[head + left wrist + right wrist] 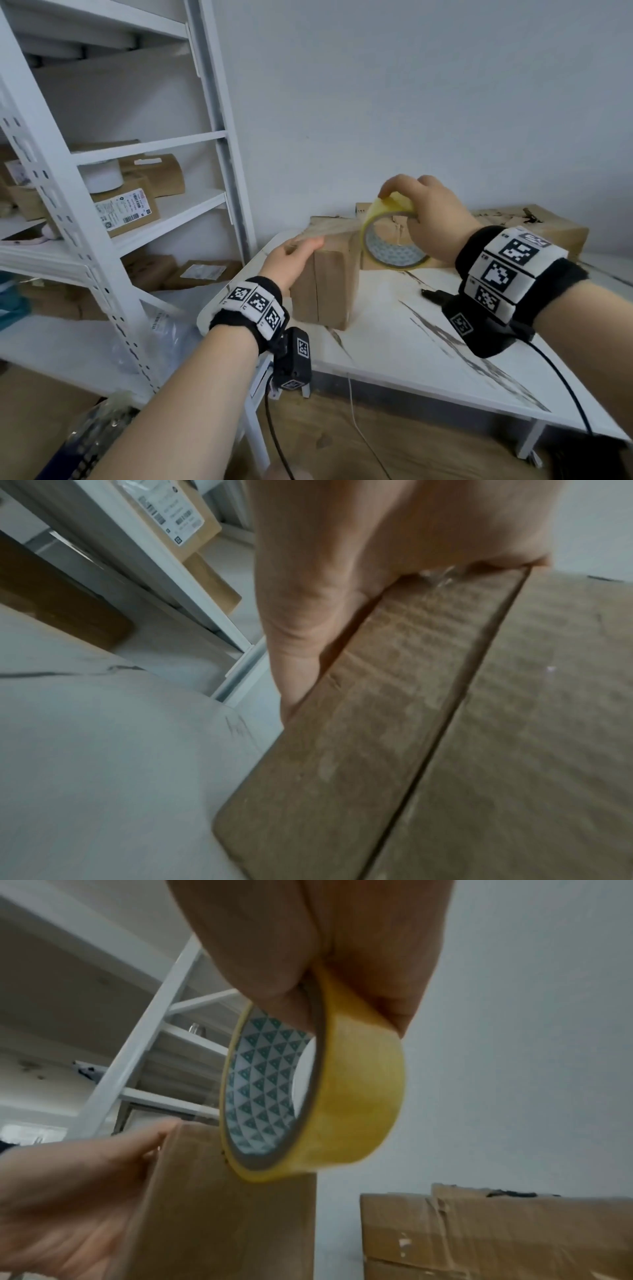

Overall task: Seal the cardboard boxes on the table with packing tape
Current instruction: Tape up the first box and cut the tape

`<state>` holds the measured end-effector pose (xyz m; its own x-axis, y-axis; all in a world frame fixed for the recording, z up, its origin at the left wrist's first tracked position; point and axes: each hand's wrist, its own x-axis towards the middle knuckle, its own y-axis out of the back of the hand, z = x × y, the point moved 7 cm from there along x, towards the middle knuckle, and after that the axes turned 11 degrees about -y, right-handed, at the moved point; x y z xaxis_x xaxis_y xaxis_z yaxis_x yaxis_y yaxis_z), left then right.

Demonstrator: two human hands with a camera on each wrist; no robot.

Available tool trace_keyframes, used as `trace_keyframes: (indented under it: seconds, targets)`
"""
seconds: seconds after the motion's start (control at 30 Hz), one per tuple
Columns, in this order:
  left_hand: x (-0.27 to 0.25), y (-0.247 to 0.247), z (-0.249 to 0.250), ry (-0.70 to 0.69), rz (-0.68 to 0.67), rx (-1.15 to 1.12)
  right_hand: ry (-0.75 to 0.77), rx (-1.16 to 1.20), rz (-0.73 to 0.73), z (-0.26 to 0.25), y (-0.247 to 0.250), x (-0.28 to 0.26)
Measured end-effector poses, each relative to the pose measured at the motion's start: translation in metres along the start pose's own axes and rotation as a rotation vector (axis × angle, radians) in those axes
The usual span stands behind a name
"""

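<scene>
A tall brown cardboard box [322,284] stands upright near the left end of the white table [394,329]. My left hand [301,246] lies over its top left edge and presses the tape end there. In the left wrist view the thumb [294,642] runs straight down the box [445,723] side. My right hand [421,205] grips a yellow tape roll [390,236] above and to the right of the box. A clear strip [332,228] stretches from the roll to my left hand. The right wrist view shows the roll [359,1096] pinched between thumb and fingers above the box [222,1218].
Other worn cardboard boxes [534,226] lie at the back right of the table, behind the roll. A small dark object [431,294] lies on the table under my right wrist. A white shelf rack [102,240] with parcels stands to the left.
</scene>
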<state>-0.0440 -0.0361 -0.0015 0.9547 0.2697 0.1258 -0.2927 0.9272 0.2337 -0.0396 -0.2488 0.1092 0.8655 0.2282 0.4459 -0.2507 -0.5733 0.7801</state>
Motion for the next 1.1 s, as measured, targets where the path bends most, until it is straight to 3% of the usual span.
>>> trace_keyframes:
  seconds: [0.17,0.4,0.5,0.73,1.1]
  targets:
    - [-0.003,0.000,0.004,0.027,-0.022,-0.059,-0.003,-0.079,-0.015,0.012,-0.012,-0.002]
    - [-0.005,0.001,0.001,0.031,-0.063,-0.092,-0.039,0.048,0.000,0.019,-0.020,-0.007]
    - [-0.002,0.000,0.004,-0.055,-0.033,-0.097,-0.034,0.095,0.071,0.016,-0.006,-0.002]
    - [-0.008,0.000,0.028,-0.448,0.107,0.024,-0.101,0.103,0.104,0.017,0.000,0.006]
    - [-0.009,-0.004,0.033,-0.451,0.096,0.108,-0.083,0.050,0.091,0.010,-0.001,-0.018]
